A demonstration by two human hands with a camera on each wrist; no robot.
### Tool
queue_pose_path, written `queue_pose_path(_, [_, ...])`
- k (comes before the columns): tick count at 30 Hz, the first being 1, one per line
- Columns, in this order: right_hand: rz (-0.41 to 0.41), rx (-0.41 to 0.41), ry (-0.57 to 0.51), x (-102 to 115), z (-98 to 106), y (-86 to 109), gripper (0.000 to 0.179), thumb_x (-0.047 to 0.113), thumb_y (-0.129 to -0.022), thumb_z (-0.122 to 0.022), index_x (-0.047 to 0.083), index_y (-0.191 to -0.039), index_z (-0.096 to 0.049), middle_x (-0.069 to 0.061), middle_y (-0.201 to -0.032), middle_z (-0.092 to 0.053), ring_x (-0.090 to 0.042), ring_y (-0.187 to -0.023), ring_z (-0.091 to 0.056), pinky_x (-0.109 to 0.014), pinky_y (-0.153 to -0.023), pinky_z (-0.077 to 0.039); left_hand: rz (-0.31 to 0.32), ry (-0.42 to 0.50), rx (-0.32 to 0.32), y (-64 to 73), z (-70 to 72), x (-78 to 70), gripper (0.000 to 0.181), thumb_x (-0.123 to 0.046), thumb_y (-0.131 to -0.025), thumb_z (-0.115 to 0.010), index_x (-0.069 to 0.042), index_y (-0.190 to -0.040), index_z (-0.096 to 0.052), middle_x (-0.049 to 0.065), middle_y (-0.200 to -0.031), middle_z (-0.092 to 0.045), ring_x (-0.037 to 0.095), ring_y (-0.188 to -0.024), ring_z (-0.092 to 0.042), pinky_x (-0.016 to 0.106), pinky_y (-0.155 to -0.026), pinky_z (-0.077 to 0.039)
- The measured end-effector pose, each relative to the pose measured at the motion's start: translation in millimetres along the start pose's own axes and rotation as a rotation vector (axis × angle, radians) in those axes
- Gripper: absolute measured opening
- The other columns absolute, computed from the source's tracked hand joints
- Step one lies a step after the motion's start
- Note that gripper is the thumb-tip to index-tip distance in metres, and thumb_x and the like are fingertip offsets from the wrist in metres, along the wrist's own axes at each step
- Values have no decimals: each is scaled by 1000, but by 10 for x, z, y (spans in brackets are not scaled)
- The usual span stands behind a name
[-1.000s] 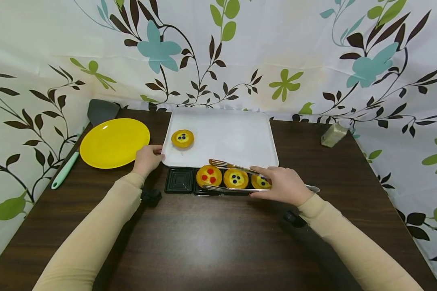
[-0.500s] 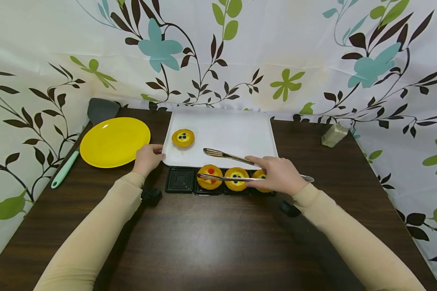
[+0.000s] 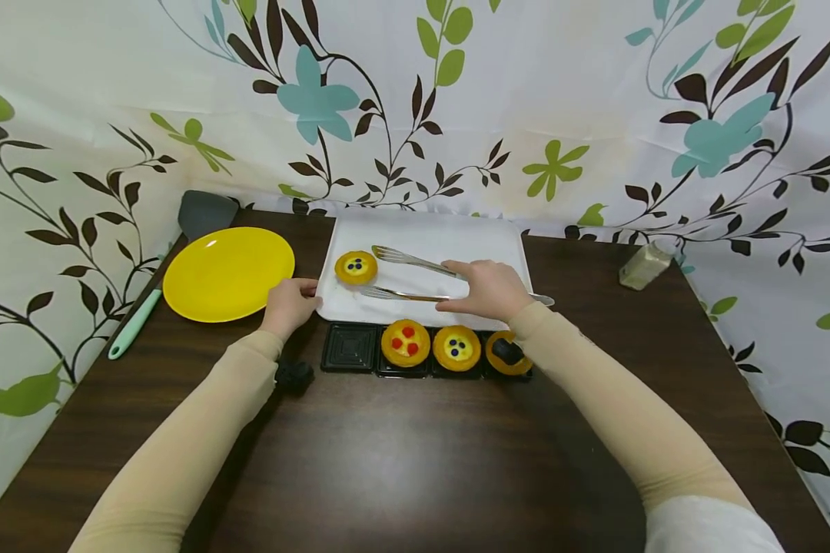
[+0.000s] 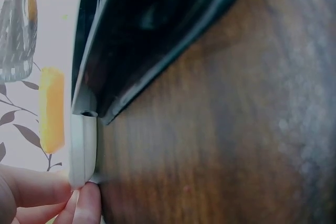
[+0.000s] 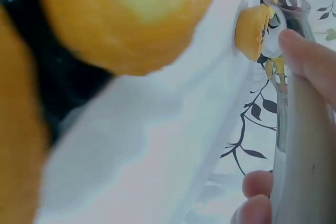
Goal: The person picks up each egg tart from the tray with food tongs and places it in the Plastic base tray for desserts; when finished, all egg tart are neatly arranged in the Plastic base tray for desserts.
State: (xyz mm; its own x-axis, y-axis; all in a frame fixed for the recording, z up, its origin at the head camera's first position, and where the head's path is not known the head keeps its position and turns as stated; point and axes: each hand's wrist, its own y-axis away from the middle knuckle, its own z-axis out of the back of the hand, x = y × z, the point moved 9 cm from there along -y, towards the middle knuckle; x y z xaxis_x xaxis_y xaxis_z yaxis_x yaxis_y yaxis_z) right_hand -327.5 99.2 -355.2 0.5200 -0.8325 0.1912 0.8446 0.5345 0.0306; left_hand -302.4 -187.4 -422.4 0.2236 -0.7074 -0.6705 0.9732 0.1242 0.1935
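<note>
My right hand (image 3: pixel 487 289) holds metal tongs (image 3: pixel 418 262) over the white tray (image 3: pixel 449 230), their jaws spread apart. The tongs' tips are beside a tart with blue dots (image 3: pixel 356 267) at the tray's left. My left hand (image 3: pixel 289 309) pinches the tray's left edge; the left wrist view shows thumb and fingers (image 4: pixel 86 203) on its rim. In front lies a black sectioned container (image 3: pixel 349 347) with a red-topped tart (image 3: pixel 406 343), a blue-dotted tart (image 3: pixel 456 348) and another tart (image 3: pixel 499 367), partly hidden by my right wrist.
A yellow plate (image 3: pixel 228 275) is left of the tray, near a spatula (image 3: pixel 134 326) with a mint handle and dark blade. A small shaker-like jar (image 3: pixel 645 266) stands at the back right. A patterned curtain (image 3: pixel 401 100) borders the brown table (image 3: pixel 360 461).
My right hand has moved the tongs from above the container's tarts, away and left, to the tart on the white tray. My left hand stays at the tray's edge.
</note>
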Motion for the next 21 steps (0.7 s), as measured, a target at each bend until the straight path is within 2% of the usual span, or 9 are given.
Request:
queue_pose_path(5, [-36,33,-30,29,-44,-204,81,63,-76,-66,18,-141,-48,-12,-116,-67,-27,-89,-64,-40,-74,-53,-8,2,-10,-6,-8,10,41,-8,-92,-59,7,-130,-53,25,-119,-61,34,-102,-54,45,-93,-47])
queue_pose_path(13, [-47,55,-12,98,-106,-337,80,62,-75,-67,18,-140,-48,-11,-98,-70,-22,-69,-58,-35,-60,-50,-5,1,-16,1,-8,17,40,-8,-92,-59,6,-129,-54,24,-118,-62,34,-101,-55,44,-93,-47])
queue_pose_path(18, [-48,51,-16,120,-132,-375,79,60,-75,-68,18,-140,-49,-12,-97,-70,-23,-67,-57,-34,-57,-49,-7,0,-24,0,2,3,40,-8,-92,-59,6,-129,-54,24,-118,-62,34,-101,-56,44,-92,-47])
queue_pose_path(21, [-57,62,-35,124,-155,-386,78,59,-76,-68,18,-140,-49,-12,-104,-70,-22,-69,-57,-34,-59,-49,-12,-1,-29,-3,3,7,40,-7,-91,-59,7,-128,-55,24,-118,-62,34,-101,-56,44,-91,-48])
